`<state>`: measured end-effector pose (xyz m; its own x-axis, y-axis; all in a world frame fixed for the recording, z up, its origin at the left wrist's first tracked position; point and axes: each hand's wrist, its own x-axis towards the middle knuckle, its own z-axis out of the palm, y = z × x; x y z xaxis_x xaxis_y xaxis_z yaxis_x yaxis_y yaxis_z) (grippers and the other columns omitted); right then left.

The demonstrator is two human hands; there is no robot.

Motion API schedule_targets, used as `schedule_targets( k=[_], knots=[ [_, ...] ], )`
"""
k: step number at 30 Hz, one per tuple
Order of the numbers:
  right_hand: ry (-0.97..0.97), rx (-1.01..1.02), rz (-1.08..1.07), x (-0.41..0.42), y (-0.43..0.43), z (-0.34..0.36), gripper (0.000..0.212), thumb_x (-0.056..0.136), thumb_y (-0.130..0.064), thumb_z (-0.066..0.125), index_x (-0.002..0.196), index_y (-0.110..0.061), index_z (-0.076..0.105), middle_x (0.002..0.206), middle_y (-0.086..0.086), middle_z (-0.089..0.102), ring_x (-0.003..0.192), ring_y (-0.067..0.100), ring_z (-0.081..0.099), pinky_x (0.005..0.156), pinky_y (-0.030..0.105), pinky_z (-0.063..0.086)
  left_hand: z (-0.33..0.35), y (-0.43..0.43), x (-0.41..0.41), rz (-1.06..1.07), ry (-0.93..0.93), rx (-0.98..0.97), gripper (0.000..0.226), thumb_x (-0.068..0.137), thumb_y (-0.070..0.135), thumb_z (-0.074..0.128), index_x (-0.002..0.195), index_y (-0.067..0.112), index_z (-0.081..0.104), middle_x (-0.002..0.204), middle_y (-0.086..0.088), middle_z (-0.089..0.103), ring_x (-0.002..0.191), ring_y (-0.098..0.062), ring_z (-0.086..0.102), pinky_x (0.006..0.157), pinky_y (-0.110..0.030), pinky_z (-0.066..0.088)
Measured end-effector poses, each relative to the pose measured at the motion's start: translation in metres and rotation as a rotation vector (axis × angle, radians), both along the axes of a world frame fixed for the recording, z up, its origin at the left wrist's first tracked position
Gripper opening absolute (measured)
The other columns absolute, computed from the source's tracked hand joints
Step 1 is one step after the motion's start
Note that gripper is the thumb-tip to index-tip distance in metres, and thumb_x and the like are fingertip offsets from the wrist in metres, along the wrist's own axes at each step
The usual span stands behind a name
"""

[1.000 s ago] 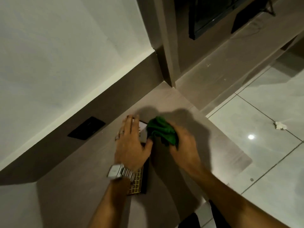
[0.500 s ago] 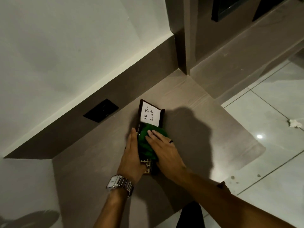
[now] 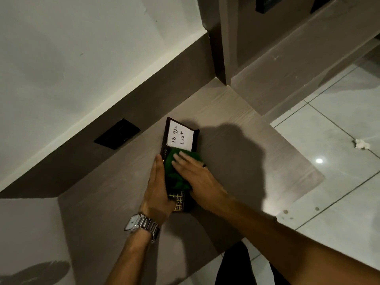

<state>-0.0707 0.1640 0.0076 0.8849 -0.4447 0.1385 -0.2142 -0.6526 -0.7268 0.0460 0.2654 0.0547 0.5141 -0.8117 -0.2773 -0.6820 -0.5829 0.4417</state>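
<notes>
**Wiping the keypad device, centre of frame**

Dark keypad device (image 3: 178, 201) lies flat on the grey desk top (image 3: 115, 192), a little below centre of frame, long axis running up the picture. Upper half carries a white note (image 3: 179, 136) reading "To Do List". Gold keys show only at the lower end; the middle is under the green cloth (image 3: 174, 173).

Right hand (image 3: 195, 175): fingers straight and slightly spread, pressed flat on the cloth, fingertips near the note's lower edge. Dark ring (image 3: 204, 165) on one finger. Nothing is gripped, only palm and fingers bearing down.

Left hand (image 3: 157, 188): fingers straight and together, laid along the device's left edge, heel of the hand over its lower left corner. Thumb not visible. Metal watch (image 3: 141, 224) on the wrist.

Judgement: the step is a wipe across the key area. To do it well, brace the left hand firmly so the device does not skid, use light, even pressure so keys are not pressed hard, and stop short of the note so the cloth does not lift or smear it. The uncovered lower keys need a pass.

Around: black wall plate (image 3: 117, 133) at left of centre, tiled floor (image 3: 329, 182) at right, a crumpled white scrap (image 3: 362, 144) on it.
</notes>
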Motion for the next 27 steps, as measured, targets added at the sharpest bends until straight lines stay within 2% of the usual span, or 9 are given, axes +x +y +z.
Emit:
schedule_targets(
  k=[4,6,8,12,16,20,23,25,27],
  knots=[
    [0.108,0.017,-0.025,-0.008,0.002,-0.005,0.072,0.087,0.001,0.057,0.150,-0.011,0.026,0.162,0.007,0.018,0.149,0.021,0.005,0.119,0.050,0.019,0.001,0.000,-0.002,0.008,0.023,0.003,0.125,0.063,0.001,0.078,0.150,0.019,-0.009,0.162,-0.007,0.005,0.148,-0.025,0.011,0.117,-0.045,0.025],
    [0.046,0.033,0.034,-0.011,0.012,-0.002,0.070,0.085,0.002,0.059,0.148,-0.010,0.031,0.160,0.009,0.022,0.149,0.023,0.009,0.119,0.048,0.017,0.000,0.000,-0.002,0.007,0.017,-0.007,0.123,0.064,0.003,0.078,0.150,0.018,-0.009,0.162,-0.007,0.004,0.148,-0.025,0.011,0.116,-0.040,0.022],
    [0.000,-0.008,0.028,-0.003,0.002,0.000,0.070,0.083,0.005,0.060,0.147,-0.008,0.034,0.159,0.010,0.026,0.148,0.024,0.013,0.118,0.044,0.013,0.000,-0.001,-0.001,-0.003,0.009,0.008,0.123,0.064,0.000,0.077,0.149,0.018,-0.011,0.163,-0.006,0.000,0.148,-0.023,0.005,0.119,-0.043,0.018],
    [0.092,-0.037,-0.056,-0.006,-0.004,-0.007,0.071,0.082,0.003,0.061,0.147,-0.010,0.034,0.159,0.009,0.026,0.148,0.024,0.013,0.119,0.048,0.019,0.002,-0.002,-0.002,0.012,0.034,0.018,0.124,0.063,-0.002,0.075,0.149,0.019,-0.011,0.163,-0.007,-0.001,0.149,-0.024,0.004,0.120,-0.049,0.019],
    [0.031,-0.031,0.064,-0.009,0.008,-0.007,0.070,0.078,0.001,0.065,0.143,-0.011,0.042,0.156,0.009,0.035,0.146,0.026,0.021,0.113,0.044,0.017,0.004,-0.003,-0.001,-0.003,0.052,-0.003,0.122,0.065,0.002,0.079,0.150,0.015,-0.008,0.162,-0.008,0.002,0.149,-0.026,0.008,0.119,-0.048,0.021],
    [0.148,-0.053,-0.071,-0.007,-0.010,-0.007,0.073,0.079,0.000,0.064,0.145,-0.014,0.039,0.157,0.005,0.032,0.141,0.025,0.025,0.110,0.051,0.033,0.004,-0.003,-0.002,-0.020,0.020,0.014,0.124,0.063,-0.001,0.077,0.149,0.017,-0.010,0.162,-0.007,0.000,0.148,-0.023,0.006,0.118,-0.039,0.017],
    [0.030,0.078,-0.006,-0.005,0.000,0.001,0.073,0.073,0.005,0.065,0.142,-0.013,0.044,0.153,0.006,0.039,0.136,0.025,0.029,0.103,0.052,0.039,0.005,-0.004,-0.004,-0.011,0.042,-0.011,0.119,0.065,-0.001,0.077,0.150,0.014,-0.006,0.162,-0.008,0.003,0.148,-0.023,0.008,0.119,-0.044,0.022],
    [-0.072,0.128,0.022,0.006,-0.006,0.009,0.076,0.069,0.009,0.065,0.140,-0.011,0.046,0.150,0.007,0.043,0.134,0.025,0.032,0.105,0.049,0.036,0.005,-0.005,-0.002,-0.025,0.034,-0.020,0.116,0.065,-0.003,0.076,0.150,0.011,-0.002,0.162,-0.010,0.005,0.149,-0.025,0.009,0.119,-0.050,0.024],
    [-0.057,0.163,-0.004,0.008,-0.015,0.007,0.076,0.070,0.009,0.065,0.141,-0.010,0.045,0.151,0.007,0.043,0.134,0.025,0.033,0.108,0.049,0.035,0.004,-0.004,-0.001,-0.011,0.031,-0.005,0.119,0.064,-0.001,0.078,0.150,0.013,-0.003,0.162,-0.010,0.006,0.148,-0.027,0.015,0.116,-0.050,0.030]
  ],
)
